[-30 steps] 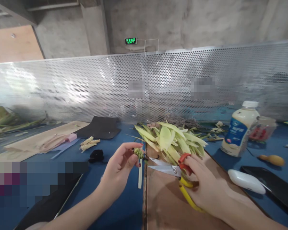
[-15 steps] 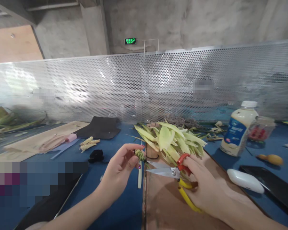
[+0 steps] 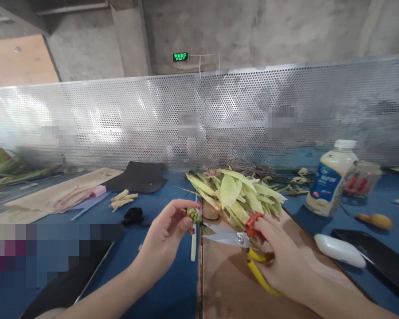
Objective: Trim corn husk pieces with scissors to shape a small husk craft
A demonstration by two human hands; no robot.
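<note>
My left hand (image 3: 168,237) pinches a small green woven knot (image 3: 194,215) between thumb and fingertips, above the blue table. My right hand (image 3: 281,254) grips a pair of scissors (image 3: 239,241) with a red upper handle and a yellow lower handle. The blades are slightly apart and point left, their tips just below and to the right of the knot. A pale leaf strip (image 3: 193,243) lies on the table under the knot. Behind the scissors lies a pile of yellow-green leaf strips (image 3: 239,192) on a brown board (image 3: 229,283).
A white drink bottle (image 3: 330,184) stands at the right, with a white oblong object (image 3: 339,251), a black tray (image 3: 382,259) and a small gourd (image 3: 375,220) near it. A black cloth (image 3: 138,176), brown paper (image 3: 58,192) and short leaf pieces (image 3: 121,199) lie at the left. A perforated metal screen (image 3: 199,119) closes the back.
My left hand has raised the knot slightly and the scissors have shifted a little left toward it. Between half a second ago and now almost nothing has moved.
</note>
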